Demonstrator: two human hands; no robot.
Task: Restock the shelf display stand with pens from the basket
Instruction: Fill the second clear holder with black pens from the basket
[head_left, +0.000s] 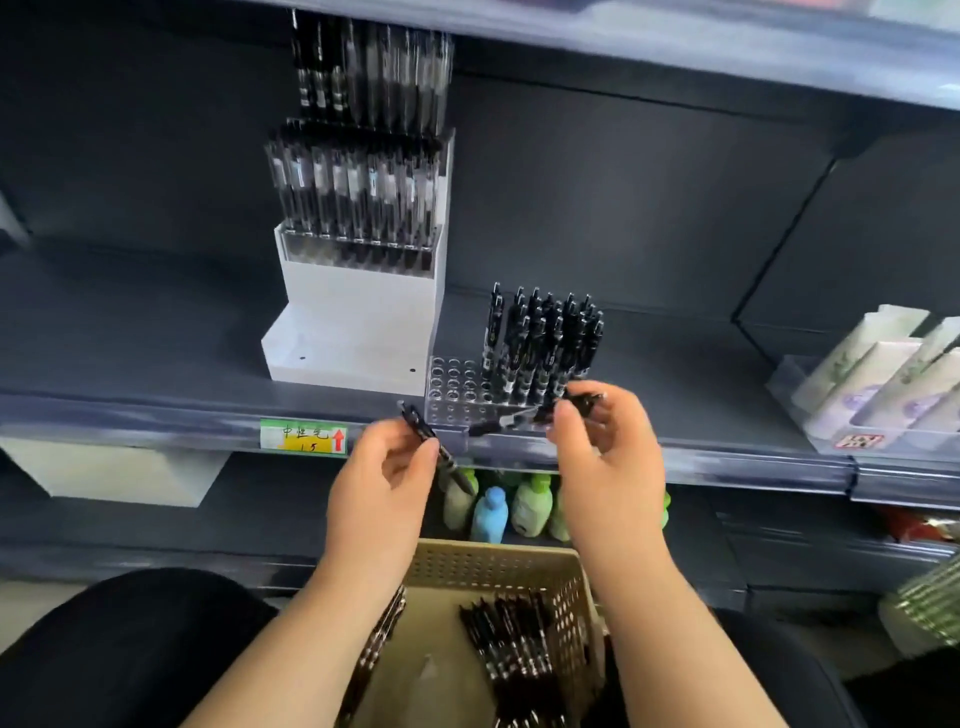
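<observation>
Left hand (384, 483): fingers curled round one black pen (418, 423), held slanted just in front of the shelf (156, 410) edge. Right hand (608, 467): fingertips pinch a second pen (584, 399), which is blurred; its tip points left along the front row of the clear stand (457, 387).

Progress, my estimate: roughly half done. The stand's right part is packed with upright pens (545, 343); the left columns of holes are bare. Plenty of stock (514, 639) is left in the basket (493, 566) below my wrists.

Materials: the stand is a transparent acrylic block drilled with a grid of round holes. The pens are slim and glossy black with clips. The basket is beige perforated plastic, rectangular. The shelf is dark matt metal. The white tiered holder (358, 322) to the left looks full.
</observation>
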